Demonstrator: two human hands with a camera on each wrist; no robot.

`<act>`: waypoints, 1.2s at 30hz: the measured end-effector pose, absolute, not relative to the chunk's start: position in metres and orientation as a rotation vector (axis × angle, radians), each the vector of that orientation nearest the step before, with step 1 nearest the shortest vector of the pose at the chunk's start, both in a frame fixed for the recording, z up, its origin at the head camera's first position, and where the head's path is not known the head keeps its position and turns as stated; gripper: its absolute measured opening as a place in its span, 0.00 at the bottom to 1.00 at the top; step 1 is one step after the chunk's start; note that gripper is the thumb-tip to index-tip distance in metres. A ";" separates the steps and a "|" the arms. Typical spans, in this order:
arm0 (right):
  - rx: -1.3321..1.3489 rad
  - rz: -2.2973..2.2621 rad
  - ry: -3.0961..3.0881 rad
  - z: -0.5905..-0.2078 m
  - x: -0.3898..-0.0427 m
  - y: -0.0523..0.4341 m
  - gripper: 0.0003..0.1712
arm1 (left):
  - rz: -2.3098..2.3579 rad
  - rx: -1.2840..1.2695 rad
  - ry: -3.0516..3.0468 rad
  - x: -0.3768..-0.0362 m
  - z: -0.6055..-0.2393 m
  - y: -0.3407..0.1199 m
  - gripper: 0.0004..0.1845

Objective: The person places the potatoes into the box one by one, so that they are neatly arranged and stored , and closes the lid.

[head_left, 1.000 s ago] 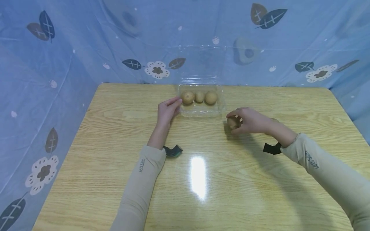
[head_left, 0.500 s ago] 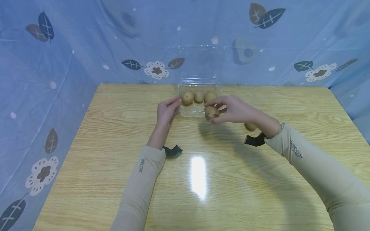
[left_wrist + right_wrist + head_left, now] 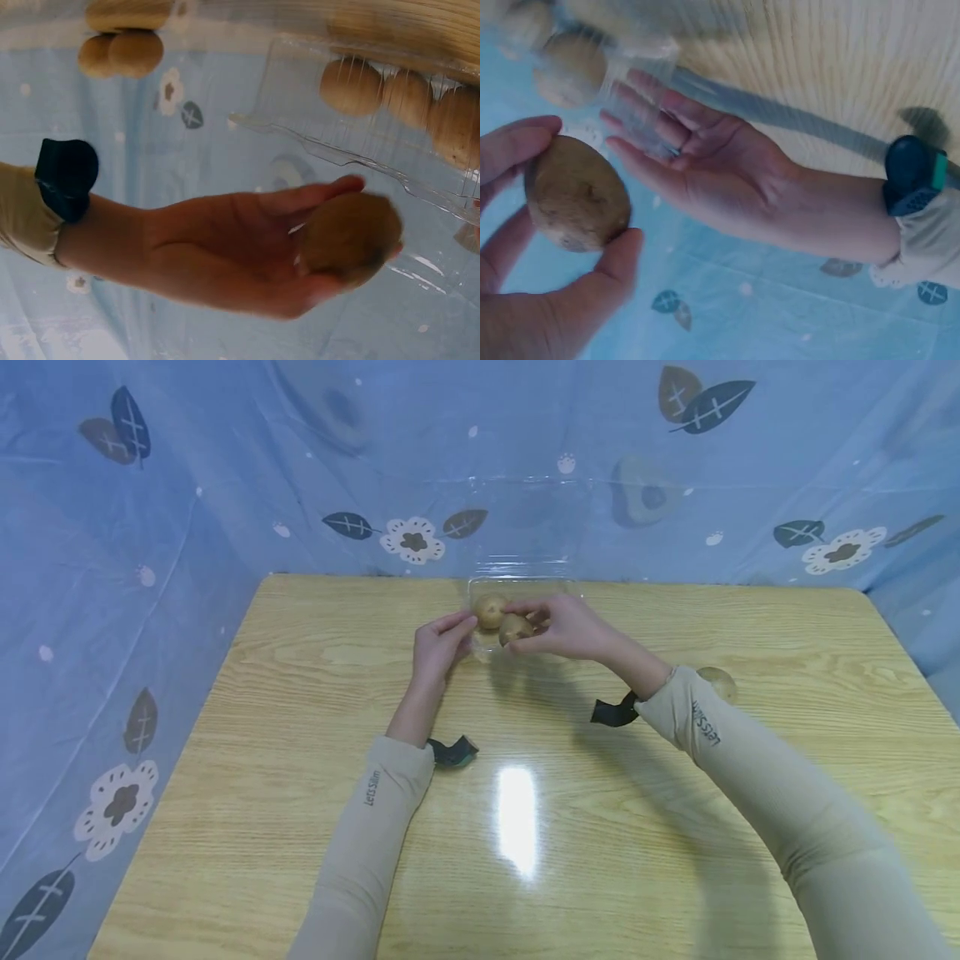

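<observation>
A clear plastic clamshell box (image 3: 573, 593) stands at the table's far middle with its lid up. My right hand (image 3: 542, 625) holds a brown kiwi (image 3: 516, 628) just over the box's front left part, pinched between thumb and fingers (image 3: 619, 251). The same kiwi (image 3: 577, 195) fills the right wrist view. My left hand (image 3: 442, 645) rests against the box's left edge with its fingers (image 3: 641, 112) straight. One kiwi (image 3: 490, 609) shows inside the box in the head view; the left wrist view shows three (image 3: 409, 96) through the wall.
Another kiwi (image 3: 718, 683) lies loose on the wooden table (image 3: 300, 710), to the right behind my right forearm. A blue floral cloth (image 3: 187, 485) walls the table on the left, back and right. A lamp glare (image 3: 517, 818) marks the near middle.
My right hand lifted a kiwi from the table right of the box and carried it left, now over the box. The left hand stayed at the box's edge.
</observation>
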State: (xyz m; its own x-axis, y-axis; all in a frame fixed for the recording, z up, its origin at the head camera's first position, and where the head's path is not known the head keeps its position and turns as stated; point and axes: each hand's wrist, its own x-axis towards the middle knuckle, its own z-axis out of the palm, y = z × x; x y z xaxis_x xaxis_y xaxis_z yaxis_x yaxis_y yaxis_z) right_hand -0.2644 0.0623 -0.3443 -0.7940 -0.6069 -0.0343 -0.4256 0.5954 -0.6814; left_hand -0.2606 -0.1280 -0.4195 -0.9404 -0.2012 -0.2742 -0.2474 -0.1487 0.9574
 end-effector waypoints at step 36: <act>-0.447 -1.080 2.453 -0.375 -0.290 0.029 0.33 | 2.265 -0.521 2.054 -0.260 -0.419 -0.128 0.18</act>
State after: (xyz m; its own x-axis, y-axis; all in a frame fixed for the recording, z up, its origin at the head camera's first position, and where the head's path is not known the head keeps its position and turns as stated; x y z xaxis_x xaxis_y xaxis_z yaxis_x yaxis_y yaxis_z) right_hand -0.2895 0.0291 -0.3745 -0.8595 -0.4473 -0.2472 -0.1199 0.6466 -0.7533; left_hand -0.2599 -0.1284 -0.4187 -0.9428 -0.1936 -0.2713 -0.2511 -0.1225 0.9602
